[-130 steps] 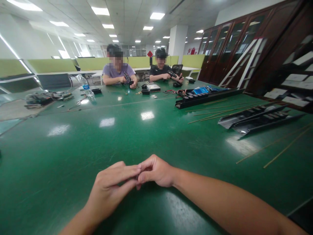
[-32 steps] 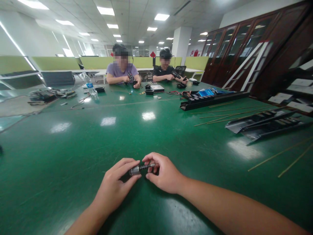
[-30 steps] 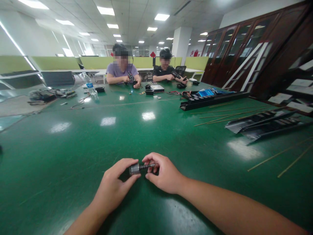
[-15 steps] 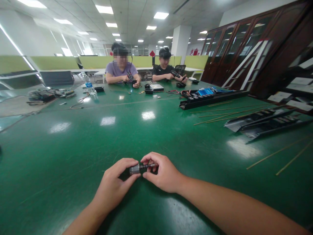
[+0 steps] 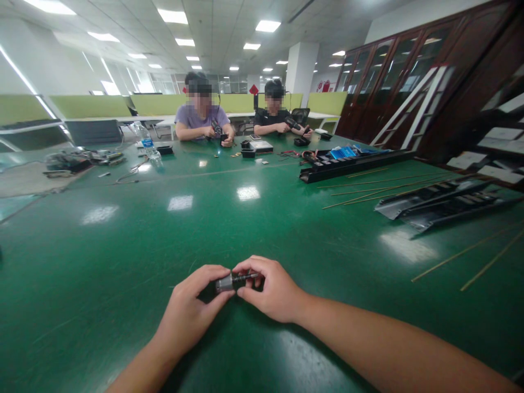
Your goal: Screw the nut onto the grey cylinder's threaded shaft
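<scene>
Over the green tabletop (image 5: 135, 245), toward its near edge, the left hand (image 5: 191, 292) pinches a metal cylinder (image 5: 224, 284); the right hand (image 5: 272, 289) has come closer around its shaft (image 5: 244, 277) — now both share one piece — whether gripping, I cannot tell.

- Left hand (image 5: 190, 300) is pinching.
- Right hand (image 5: 274, 289) is curling beside it.
- Left forearm (image 5: 145, 360) is reaching in from near left, right forearm (image 5: 380, 333) from near right.
</scene>
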`<control>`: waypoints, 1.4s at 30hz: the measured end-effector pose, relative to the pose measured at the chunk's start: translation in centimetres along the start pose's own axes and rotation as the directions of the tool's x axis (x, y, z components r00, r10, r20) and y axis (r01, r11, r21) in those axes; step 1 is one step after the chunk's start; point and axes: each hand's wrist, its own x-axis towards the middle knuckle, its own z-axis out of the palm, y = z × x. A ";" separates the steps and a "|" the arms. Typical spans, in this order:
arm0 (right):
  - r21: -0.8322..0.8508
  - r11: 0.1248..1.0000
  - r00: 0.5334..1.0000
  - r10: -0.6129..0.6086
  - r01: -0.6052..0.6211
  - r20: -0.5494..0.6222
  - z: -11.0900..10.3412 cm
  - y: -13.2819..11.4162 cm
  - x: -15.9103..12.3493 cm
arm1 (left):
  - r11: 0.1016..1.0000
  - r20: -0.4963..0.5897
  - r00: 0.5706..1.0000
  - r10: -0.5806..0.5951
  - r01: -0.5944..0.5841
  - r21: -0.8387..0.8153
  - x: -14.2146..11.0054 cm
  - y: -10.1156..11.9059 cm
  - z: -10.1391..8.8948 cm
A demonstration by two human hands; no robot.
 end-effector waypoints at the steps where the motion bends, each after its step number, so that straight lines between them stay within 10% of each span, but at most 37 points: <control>1: 0.002 1.000 1.000 0.001 -0.001 -0.001 0.0 0.0 0.0 | 1.000 -0.003 1.000 0.000 0.000 -0.003 0.0 0.0 0.0; 42: 0.011 0.999 0.998 0.040 -0.039 -0.051 0.1 0.2 0.2 | 0.999 -0.011 0.999 0.037 -0.036 0.008 -0.3 0.1 -0.1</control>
